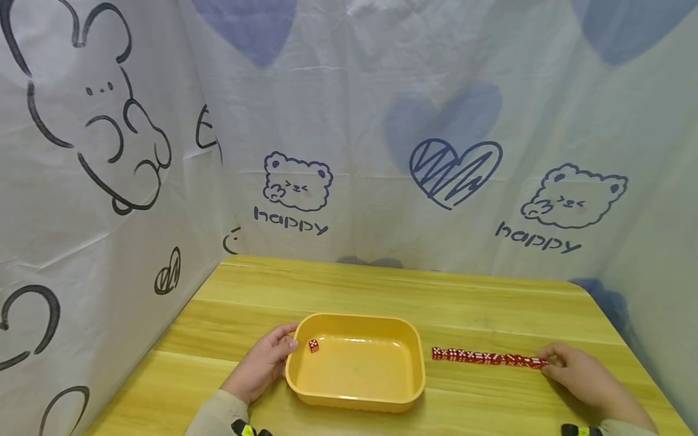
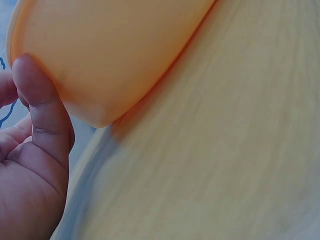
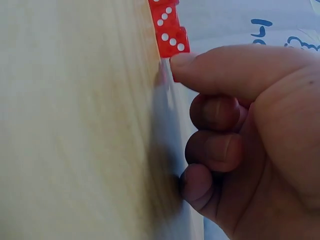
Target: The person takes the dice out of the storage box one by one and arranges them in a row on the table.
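A yellow plastic tray [image 1: 354, 369] rests on the table, with one red die [image 1: 313, 346] lying inside near its left end. My left hand [image 1: 267, 360] grips the tray's left wall; in the left wrist view the thumb [image 2: 37, 85] lies against the wall, fingers behind. To the right of the tray runs a straight row of red dice [image 1: 485, 358] with white dots. At the row's right end my right hand [image 1: 580, 372] pinches a die, mostly hidden by the thumb [image 3: 215, 67], close to the last visible die [image 3: 172, 41]. The other fingers are curled.
The yellow wood-grain table [image 1: 262, 290] has rounded far corners. White cloth [image 1: 360, 200] printed with hearts and bears hangs behind it and along both sides.
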Available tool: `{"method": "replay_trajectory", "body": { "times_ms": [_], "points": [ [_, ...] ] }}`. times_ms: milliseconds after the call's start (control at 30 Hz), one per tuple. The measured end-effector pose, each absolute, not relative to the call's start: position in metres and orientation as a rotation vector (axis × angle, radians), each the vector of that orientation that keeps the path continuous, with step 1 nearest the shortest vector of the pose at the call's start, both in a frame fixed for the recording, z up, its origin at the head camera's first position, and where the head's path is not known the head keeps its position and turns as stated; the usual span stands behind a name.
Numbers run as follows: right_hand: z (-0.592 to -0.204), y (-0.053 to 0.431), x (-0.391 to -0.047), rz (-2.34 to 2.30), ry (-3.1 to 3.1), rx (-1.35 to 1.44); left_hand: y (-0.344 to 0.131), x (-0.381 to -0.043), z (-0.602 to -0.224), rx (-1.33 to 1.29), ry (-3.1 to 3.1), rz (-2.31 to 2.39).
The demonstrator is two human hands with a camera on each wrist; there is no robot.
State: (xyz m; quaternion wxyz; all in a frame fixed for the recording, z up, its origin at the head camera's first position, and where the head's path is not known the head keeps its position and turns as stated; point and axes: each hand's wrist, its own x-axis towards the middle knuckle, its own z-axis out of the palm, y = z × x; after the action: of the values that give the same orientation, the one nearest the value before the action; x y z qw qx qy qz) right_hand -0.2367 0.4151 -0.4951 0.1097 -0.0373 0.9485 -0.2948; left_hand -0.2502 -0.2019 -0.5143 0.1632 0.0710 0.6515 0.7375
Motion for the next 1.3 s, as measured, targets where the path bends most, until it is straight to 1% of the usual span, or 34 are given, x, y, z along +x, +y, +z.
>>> {"method": "replay_trajectory", "body": {
  "times_ms": [633,1033,1300],
  "points": [
    [-0.495,0.410,-0.244,-0.825,2.807,-0.097,-0.204,-0.252,-0.517,0.205,1.854,2.118],
    [-0.495,0.405,-0.242,-0.837,2.832,-0.096,-0.203,-0.252,-0.516,0.205,1.851,2.109],
    [-0.487,0.391,-0.236,-0.890,2.843,-0.125,-0.203,-0.251,-0.516,0.201,1.849,2.104]
  ]
}}
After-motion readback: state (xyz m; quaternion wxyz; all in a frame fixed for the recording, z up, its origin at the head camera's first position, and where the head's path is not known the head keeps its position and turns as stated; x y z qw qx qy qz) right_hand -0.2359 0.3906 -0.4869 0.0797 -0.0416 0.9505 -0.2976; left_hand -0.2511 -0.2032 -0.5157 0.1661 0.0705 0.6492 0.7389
